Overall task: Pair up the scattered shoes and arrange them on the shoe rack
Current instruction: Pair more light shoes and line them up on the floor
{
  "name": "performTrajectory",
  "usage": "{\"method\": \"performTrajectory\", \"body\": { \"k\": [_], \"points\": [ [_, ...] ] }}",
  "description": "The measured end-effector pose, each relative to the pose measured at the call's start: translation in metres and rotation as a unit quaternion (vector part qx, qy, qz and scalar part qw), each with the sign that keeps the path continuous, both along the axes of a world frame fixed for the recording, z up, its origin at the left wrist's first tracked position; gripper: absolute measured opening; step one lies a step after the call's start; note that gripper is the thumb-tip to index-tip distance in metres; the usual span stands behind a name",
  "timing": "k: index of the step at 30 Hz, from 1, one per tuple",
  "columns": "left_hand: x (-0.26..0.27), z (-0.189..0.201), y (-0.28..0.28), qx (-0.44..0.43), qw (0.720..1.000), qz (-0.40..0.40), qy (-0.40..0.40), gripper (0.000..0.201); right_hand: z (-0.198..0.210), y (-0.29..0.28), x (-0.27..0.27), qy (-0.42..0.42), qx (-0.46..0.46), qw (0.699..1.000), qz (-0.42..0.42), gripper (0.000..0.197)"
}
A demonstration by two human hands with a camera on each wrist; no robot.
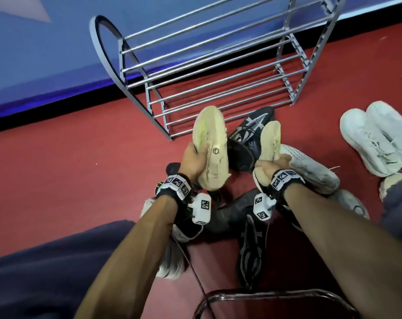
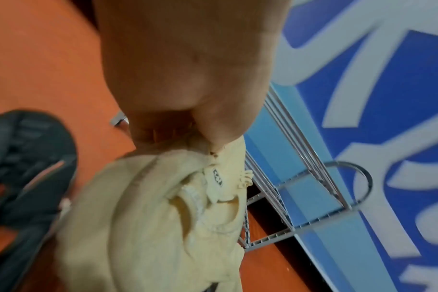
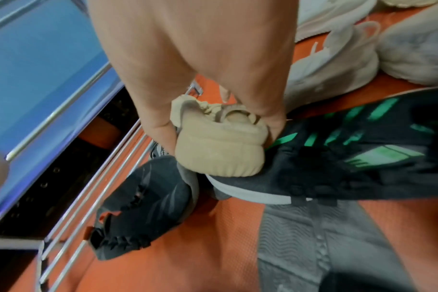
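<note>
Two matching beige shoes are held up, soles toward me, in front of the grey metal shoe rack (image 1: 218,72). My left hand (image 1: 194,160) grips the left beige shoe (image 1: 212,143) along its side; the left wrist view shows that shoe (image 2: 163,217) hanging under my palm (image 2: 188,79). My right hand (image 1: 272,166) grips the right beige shoe (image 1: 270,143) around its middle, and the right wrist view shows its heel (image 3: 220,150) clamped between thumb and fingers. The rack's rails (image 3: 93,177) hold no shoes.
Black shoes (image 1: 250,132) lie on the red floor just before the rack, another black shoe (image 1: 250,247) nearer me. A grey-white shoe (image 1: 310,166) lies right of my hand, a white pair (image 1: 377,137) farther right. A chair frame (image 1: 264,298) and blue wall (image 1: 45,65) border the space.
</note>
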State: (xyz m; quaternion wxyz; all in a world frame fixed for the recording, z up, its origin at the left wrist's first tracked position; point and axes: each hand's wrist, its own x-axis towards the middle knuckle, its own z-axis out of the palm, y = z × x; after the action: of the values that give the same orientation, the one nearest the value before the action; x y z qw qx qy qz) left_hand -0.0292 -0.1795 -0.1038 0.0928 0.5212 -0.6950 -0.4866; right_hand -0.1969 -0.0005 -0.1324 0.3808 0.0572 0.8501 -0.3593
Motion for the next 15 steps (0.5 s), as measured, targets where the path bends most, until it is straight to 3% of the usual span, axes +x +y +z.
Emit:
{"method": "performTrajectory", "body": {
  "k": [3, 5, 7, 9, 12, 15],
  "points": [
    [0.007, -0.024, 0.019, 0.071, 0.996, 0.049, -0.002, 0.034, -0.018, 0.007, -0.002, -0.005, -0.017, 1.0, -0.012, 0.097],
    [0.016, -0.048, 0.03, 0.068, 0.993, 0.004, -0.098, 0.034, -0.025, 0.01, 0.003, -0.012, 0.014, 0.999, 0.03, 0.101],
    [0.03, -0.064, 0.04, 0.048, 0.976, -0.056, -0.206, 0.042, -0.029, 0.017, 0.008, -0.012, 0.116, 0.986, 0.122, 0.107],
    [0.046, -0.07, 0.047, 0.033, 0.958, -0.069, -0.278, 0.043, -0.035, 0.025, 0.015, -0.012, 0.166, 0.97, 0.175, 0.122],
    [0.065, -0.08, 0.043, 0.039, 0.957, -0.078, -0.278, 0.04, -0.051, 0.029, 0.027, -0.001, 0.165, 0.963, 0.212, 0.141],
    [0.068, -0.084, 0.033, 0.044, 0.97, -0.071, -0.229, 0.04, -0.063, 0.028, 0.033, 0.012, 0.096, 0.985, 0.141, 0.123]
  ]
}}
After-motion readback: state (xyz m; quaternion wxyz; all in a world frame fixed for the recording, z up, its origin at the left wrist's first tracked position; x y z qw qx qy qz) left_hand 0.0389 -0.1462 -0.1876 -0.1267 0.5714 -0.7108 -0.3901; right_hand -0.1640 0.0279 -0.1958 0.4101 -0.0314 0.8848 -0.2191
